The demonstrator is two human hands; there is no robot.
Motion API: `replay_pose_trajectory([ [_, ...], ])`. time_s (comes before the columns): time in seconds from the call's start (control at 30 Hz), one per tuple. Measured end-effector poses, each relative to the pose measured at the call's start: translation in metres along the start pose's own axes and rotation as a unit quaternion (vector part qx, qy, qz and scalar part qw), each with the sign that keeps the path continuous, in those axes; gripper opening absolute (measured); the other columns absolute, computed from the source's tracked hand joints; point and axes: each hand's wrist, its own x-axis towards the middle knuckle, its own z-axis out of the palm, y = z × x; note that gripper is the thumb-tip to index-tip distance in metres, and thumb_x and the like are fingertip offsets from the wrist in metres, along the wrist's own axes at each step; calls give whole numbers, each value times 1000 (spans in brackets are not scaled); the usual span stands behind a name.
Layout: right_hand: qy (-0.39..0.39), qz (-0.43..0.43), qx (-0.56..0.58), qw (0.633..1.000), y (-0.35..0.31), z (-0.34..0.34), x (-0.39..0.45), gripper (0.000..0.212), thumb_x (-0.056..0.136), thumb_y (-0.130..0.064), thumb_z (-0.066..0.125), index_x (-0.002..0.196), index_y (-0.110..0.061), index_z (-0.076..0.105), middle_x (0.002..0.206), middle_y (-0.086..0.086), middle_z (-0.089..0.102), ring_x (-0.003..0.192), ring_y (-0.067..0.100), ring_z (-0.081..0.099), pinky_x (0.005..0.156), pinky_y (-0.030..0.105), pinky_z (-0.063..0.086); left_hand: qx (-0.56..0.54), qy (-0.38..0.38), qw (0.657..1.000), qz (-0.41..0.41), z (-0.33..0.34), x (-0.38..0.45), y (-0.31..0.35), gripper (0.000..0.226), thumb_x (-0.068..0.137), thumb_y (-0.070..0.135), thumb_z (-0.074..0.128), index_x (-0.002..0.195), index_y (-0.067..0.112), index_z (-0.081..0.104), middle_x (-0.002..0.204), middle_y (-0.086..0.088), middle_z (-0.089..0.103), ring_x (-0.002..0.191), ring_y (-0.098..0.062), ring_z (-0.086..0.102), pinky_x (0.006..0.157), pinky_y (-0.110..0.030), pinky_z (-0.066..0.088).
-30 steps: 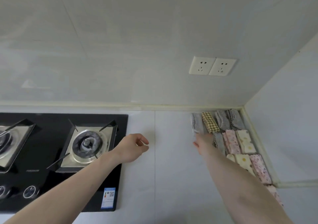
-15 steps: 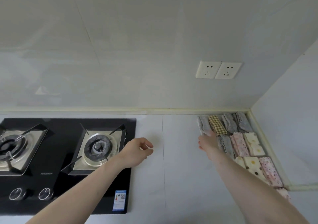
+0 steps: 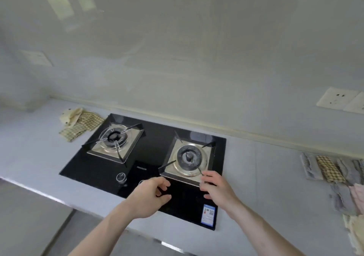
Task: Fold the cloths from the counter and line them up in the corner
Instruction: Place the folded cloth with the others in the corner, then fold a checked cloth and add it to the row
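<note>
Both hands are hovering over the stove's front edge, holding nothing: left hand loosely curled, right hand w/ fingers relaxed. Unfolded cloths are lying far-left on the bench, beyond the stove, so the left hand is nearer; folded cloths are sitting at the right.

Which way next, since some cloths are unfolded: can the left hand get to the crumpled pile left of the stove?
Probably yes. The left hand holds nothing, and only the flat stove lies between it and the crumpled cloths, which sit in the open on the counter. It looks a long stretch, perhaps needing a step left.
</note>
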Motion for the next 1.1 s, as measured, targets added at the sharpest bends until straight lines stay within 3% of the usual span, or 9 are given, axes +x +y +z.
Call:
replay_pose_trajectory([
  [0.27, -109, -93, -111, 983, -64, 181, -6, 41, 88, -31, 67, 127, -42, 60, 128, -25, 63, 103, -4, 68, 100, 38, 56, -48, 144, 987, -53, -83, -117, -130, 28, 92, 46, 70, 119, 44, 60, 121, 27, 55, 106, 5, 58, 87, -21, 52],
  [0.47, -155, -122, -158, 968, -87, 274, -8, 40, 91, -30, 67, 127, -45, 60, 128, -27, 61, 106, -5, 67, 101, 33, 53, -73, 186, 975, -93, -117, -163, -199, 24, 92, 44, 69, 114, 44, 60, 120, 28, 51, 110, 7, 56, 88, -23, 52],
  [0.67, -179, -151, -206, 950, -116, 323, 20, 42, 95, -32, 67, 134, -43, 57, 133, -26, 57, 114, -5, 62, 86, 16, 48, -97, 217, 965, -108, -152, -153, -247, 24, 92, 43, 70, 114, 45, 61, 124, 30, 51, 109, 7, 56, 91, -20, 50],
  [0.93, -195, -150, -215, 945, -156, 380, 86, 40, 95, -34, 66, 132, -47, 55, 135, -27, 56, 117, -7, 58, 83, 13, 45, -94, 206, 964, -141, -219, -118, -310, 26, 90, 46, 70, 114, 45, 60, 128, 33, 46, 112, 11, 54, 91, -22, 51],
  [1.1, -194, -153, -231, 941, -184, 407, 124, 39, 94, -38, 67, 130, -50, 56, 130, -25, 59, 122, -7, 55, 81, 15, 47, -86, 196, 965, -153, -268, -79, -345, 28, 92, 43, 70, 119, 43, 61, 137, 24, 45, 117, 1, 54, 97, -25, 49],
])
